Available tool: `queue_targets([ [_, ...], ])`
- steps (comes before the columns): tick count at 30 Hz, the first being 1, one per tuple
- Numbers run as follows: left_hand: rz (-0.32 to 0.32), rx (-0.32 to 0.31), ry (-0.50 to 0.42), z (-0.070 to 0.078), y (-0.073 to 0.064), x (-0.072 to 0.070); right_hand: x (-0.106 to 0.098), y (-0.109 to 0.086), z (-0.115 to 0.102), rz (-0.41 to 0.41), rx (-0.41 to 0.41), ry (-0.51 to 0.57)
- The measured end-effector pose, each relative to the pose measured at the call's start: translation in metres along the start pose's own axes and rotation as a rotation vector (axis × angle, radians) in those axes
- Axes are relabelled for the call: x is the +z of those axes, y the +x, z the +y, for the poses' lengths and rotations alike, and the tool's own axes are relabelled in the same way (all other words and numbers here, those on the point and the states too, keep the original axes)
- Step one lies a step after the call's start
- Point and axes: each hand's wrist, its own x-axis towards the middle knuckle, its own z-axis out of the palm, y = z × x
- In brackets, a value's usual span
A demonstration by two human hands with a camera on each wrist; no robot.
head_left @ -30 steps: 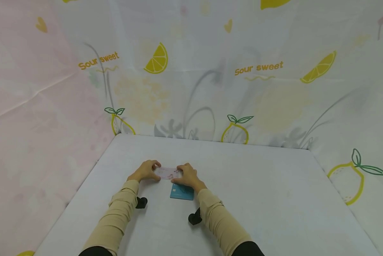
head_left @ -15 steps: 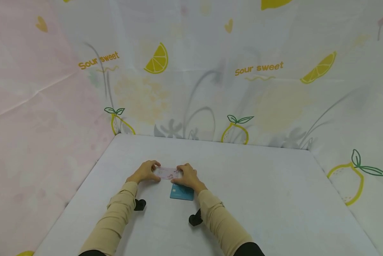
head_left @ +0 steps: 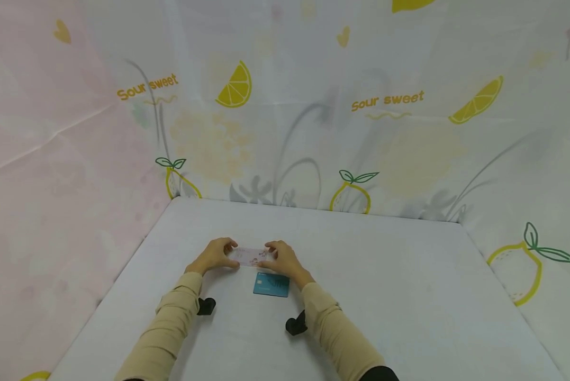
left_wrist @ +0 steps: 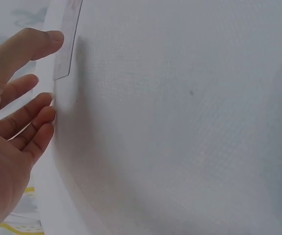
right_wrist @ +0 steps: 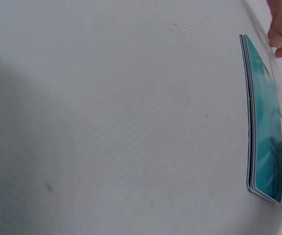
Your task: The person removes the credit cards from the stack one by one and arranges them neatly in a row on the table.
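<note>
A thin, pale translucent card point(head_left: 247, 256) with small pink print lies crosswise between my hands. My left hand point(head_left: 213, 255) holds its left end; in the left wrist view the thumb point(left_wrist: 52, 41) lies against the card's edge near one corner, the other fingers loosely bent below. My right hand point(head_left: 286, 260) is at the right end, thumb and fingers spread apart along its two long edges. Just in front of the right hand lies a stack of blue cards point(head_left: 271, 284), the top one with a chip. The right wrist view shows the stack edge-on, several cards thick.
The things lie on a white-covered table point(head_left: 385, 296). A lemon-printed cloth backdrop point(head_left: 285, 132) stands behind and at both sides. Black wrist mounts point(head_left: 296, 324) hang below both sleeves, near the tabletop.
My right hand has shifted slightly right and back, uncovering more of the pale card's right end and the blue stack's top. The left hand stays at its end; the left forearm has shifted slightly left.
</note>
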Motion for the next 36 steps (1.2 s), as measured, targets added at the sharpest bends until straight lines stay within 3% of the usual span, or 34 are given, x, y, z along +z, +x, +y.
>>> queue_targets([
  [6, 0.023, 0.005, -0.003, 0.002, -0.004, 0.001, -0.008, -0.006, -0.002, 0.028, -0.016, 0.050],
  [22, 0.057, 0.023, -0.022, 0.028, -0.020, 0.003, -0.021, -0.023, -0.008, 0.058, -0.040, 0.058],
  [36, 0.086, 0.065, -0.092, 0.045, -0.033, 0.002, -0.023, -0.037, -0.012, 0.097, -0.060, 0.099],
])
